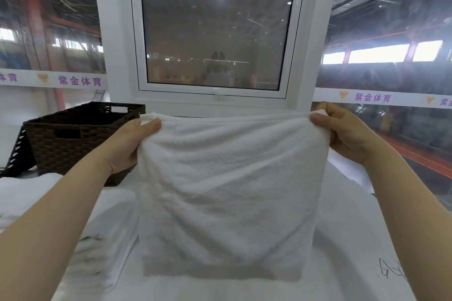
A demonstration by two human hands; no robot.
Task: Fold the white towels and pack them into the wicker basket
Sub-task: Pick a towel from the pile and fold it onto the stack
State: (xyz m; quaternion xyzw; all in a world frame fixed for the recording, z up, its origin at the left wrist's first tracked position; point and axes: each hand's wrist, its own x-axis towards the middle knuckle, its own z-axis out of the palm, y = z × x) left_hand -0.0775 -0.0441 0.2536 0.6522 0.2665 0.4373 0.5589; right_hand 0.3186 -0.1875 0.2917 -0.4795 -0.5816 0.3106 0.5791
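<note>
Brown woven wicker basket [80, 134] stands far left on the white table [354, 239], behind the left forearm; its inside is not visible from this angle. Nearer, at lower left, a stack of white towels [102, 239] lies on the table, edges blurred.

Left hand [129, 144] pinches the upper left corner of the held towel [230, 190], thumb on the near face, fingers hidden behind the cloth. Towel hangs upright between the hands, top edge pulled nearly taut with a slight sag at centre; lower edge touches or sits just above the table, cannot tell which. Right hand [342, 132] pinches the upper right corner in the same way.

Judgement: terry cloth, soft, light, no stiffness of its own; it drapes and wrinkles under its own weight. Not slippery, not fragile. Best held at corners or along an edge; grips at mid-panel would bunch it.
</note>
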